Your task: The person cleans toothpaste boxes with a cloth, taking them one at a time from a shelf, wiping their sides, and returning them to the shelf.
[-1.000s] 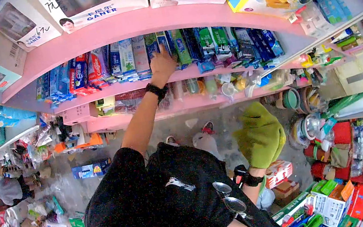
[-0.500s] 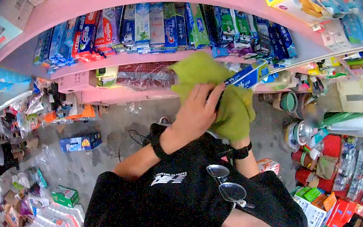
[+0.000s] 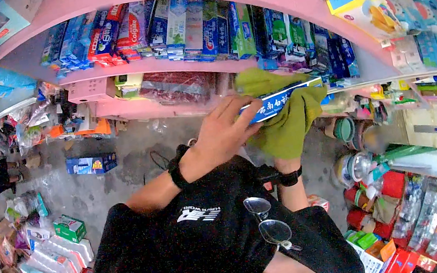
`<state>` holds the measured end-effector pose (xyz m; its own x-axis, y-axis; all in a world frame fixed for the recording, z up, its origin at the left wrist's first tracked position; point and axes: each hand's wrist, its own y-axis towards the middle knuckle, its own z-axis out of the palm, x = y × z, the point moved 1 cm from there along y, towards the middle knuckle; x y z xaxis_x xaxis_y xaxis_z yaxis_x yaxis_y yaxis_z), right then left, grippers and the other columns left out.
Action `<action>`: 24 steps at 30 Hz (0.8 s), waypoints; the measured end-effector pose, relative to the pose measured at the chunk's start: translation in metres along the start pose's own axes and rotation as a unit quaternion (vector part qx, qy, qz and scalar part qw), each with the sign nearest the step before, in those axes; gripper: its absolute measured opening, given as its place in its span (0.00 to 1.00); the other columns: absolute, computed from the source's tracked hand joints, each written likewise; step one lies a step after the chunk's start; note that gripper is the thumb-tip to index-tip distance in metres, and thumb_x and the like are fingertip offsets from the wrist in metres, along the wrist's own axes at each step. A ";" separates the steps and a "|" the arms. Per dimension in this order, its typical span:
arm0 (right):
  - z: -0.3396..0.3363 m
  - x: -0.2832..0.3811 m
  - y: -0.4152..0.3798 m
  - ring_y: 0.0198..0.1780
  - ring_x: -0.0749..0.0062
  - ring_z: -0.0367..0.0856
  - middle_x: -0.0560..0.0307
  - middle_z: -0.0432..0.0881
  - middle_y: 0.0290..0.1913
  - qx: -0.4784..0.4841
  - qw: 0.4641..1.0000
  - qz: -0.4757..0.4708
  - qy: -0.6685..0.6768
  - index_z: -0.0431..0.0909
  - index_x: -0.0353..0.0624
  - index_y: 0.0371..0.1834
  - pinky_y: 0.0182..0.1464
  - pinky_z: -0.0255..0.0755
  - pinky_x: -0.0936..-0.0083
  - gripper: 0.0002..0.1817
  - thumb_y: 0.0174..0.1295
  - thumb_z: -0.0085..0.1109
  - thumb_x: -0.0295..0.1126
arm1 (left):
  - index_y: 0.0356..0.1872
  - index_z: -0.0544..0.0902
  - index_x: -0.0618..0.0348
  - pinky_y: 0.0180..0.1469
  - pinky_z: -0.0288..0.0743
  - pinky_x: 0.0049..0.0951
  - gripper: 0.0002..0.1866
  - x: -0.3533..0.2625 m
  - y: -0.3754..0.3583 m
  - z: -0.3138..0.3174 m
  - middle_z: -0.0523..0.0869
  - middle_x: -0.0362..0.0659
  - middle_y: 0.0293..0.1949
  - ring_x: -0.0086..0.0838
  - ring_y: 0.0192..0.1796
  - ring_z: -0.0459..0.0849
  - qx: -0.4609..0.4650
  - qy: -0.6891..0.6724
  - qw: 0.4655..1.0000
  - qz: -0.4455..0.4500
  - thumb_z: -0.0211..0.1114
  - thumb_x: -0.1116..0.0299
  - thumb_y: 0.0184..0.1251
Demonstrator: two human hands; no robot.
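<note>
Item: blue toothpaste box (image 3: pixel 280 101), long, light, stiff card, likely crushable; best taken along its long edges. Left hand (image 3: pixel 223 133), grip pinching its near end. Right hand (image 3: pixel 285 126), grip hidden under green cloth (image 3: pixel 291 125), state indeterminable, just beyond. Pink shelf (image 3: pixel 162 68) above.

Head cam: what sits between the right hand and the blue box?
The green cloth. It drapes over the right hand, which is hidden beneath it, and the blue box lies on top of the cloth, gripped at its near end by the left hand.
</note>
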<state>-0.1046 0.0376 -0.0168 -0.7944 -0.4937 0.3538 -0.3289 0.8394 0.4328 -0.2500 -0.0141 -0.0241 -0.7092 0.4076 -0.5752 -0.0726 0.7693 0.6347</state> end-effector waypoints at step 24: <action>0.019 -0.043 -0.041 0.49 0.65 0.73 0.52 0.73 0.52 0.121 0.966 0.057 0.220 0.65 0.35 0.55 0.52 0.67 0.73 0.22 0.59 0.52 0.33 | 0.58 0.66 0.62 0.62 0.58 0.38 0.28 -0.002 0.045 0.013 0.73 0.53 0.51 0.44 0.58 0.68 0.016 -0.132 0.987 -0.088 0.64 0.67 0.55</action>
<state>-0.0664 0.0288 -0.0656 -0.5570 -0.3983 0.7288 -0.4040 0.8966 0.1813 -0.2427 0.0257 -0.0008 -0.4798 0.3779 -0.7918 -0.1531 0.8526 0.4997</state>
